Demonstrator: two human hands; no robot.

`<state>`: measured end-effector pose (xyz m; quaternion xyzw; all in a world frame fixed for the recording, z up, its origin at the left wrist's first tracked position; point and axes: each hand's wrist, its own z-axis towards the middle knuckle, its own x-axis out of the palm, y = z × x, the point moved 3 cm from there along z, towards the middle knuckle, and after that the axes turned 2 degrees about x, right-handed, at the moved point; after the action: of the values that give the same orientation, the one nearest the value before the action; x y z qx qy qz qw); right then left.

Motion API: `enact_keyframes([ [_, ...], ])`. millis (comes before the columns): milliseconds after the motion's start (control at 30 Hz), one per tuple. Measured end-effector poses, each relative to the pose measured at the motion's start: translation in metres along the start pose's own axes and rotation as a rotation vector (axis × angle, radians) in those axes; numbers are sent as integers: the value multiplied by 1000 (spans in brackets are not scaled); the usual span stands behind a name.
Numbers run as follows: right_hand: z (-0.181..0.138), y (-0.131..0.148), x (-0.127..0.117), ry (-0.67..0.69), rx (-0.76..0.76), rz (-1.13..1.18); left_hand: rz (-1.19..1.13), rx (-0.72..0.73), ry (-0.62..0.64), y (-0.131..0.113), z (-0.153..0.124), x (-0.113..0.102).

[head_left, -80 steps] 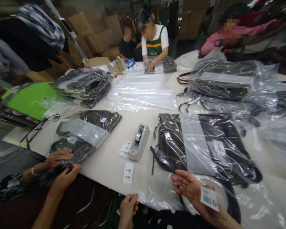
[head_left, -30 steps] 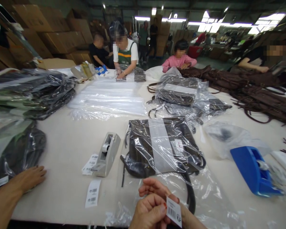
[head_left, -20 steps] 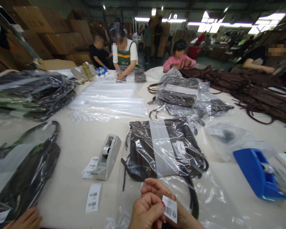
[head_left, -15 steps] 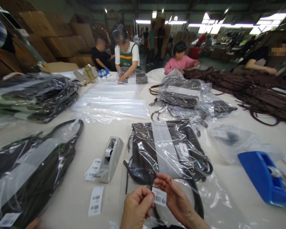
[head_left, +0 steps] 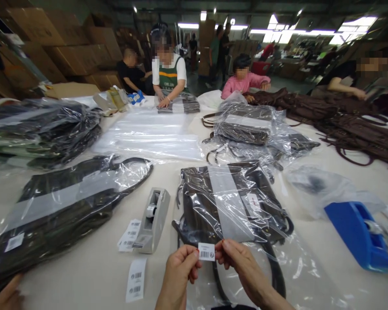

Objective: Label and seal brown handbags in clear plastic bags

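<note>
A small white barcode label (head_left: 206,251) is pinched between my two hands near the table's front edge. My left hand (head_left: 180,271) grips its left side and my right hand (head_left: 241,267) grips its right side, both with closed fingers. Just beyond the label lies a dark brown bag in a clear plastic bag (head_left: 229,202), its strap trailing toward me under the plastic. A grey tape dispenser (head_left: 153,219) stands to the left of it, with loose barcode labels (head_left: 136,279) beside and in front of it.
Another person's hand (head_left: 6,297) at the lower left touches a bagged dark bag (head_left: 61,211). A blue tape dispenser (head_left: 355,234) sits at right. Stacks of bagged bags (head_left: 42,129), flat clear plastic bags (head_left: 151,133) and brown straps (head_left: 358,129) cover the table; several people work at the far end.
My hands have brought the label from my right hand's side into a two-handed pinch in front of me. The person at left slid a bagged bag onto the table toward the grey dispenser.
</note>
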<state>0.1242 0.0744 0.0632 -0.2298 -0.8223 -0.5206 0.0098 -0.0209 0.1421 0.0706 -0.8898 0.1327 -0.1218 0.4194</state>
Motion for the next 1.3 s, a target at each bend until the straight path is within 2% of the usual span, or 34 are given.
enact_keyframes([
  [133, 5, 0, 4, -19, 10, -51, 73, -6, 32, 10, 10, -6],
  [367, 16, 21, 15, 117, -123, -559, 442, 64, 278, 0, 20, -2],
  [533, 19, 12, 20, 113, -99, -706, 603, 133, 366, 4, 31, -6],
  [633, 20, 2, 22, 108, -42, -720, 615, 107, 397, 7, 37, -9],
  [700, 22, -2, 23, 54, -35, -669, 551, 59, 383, 5, 40, -12],
  [767, 24, -5, 23, -72, -67, -541, 445, 38, 288, 0, 43, -17],
  [867, 27, -12, 21, -305, -65, -199, 279, 58, 109, -4, 46, -27],
  [933, 28, -21, 21, -403, -5, 57, 187, 32, 71, 2, 46, -30],
  [1000, 28, -29, 23, -447, 42, 240, 96, -29, 79, 15, 45, -27],
  [1067, 27, -34, 26, -470, 49, 325, 1, -83, 108, 29, 44, -20],
  [1167, 26, -37, 30, -479, 26, 352, -122, -117, 126, 44, 42, -7],
  [1300, 25, -41, 33, -481, 20, 367, -223, -141, 115, 47, 41, 4],
])
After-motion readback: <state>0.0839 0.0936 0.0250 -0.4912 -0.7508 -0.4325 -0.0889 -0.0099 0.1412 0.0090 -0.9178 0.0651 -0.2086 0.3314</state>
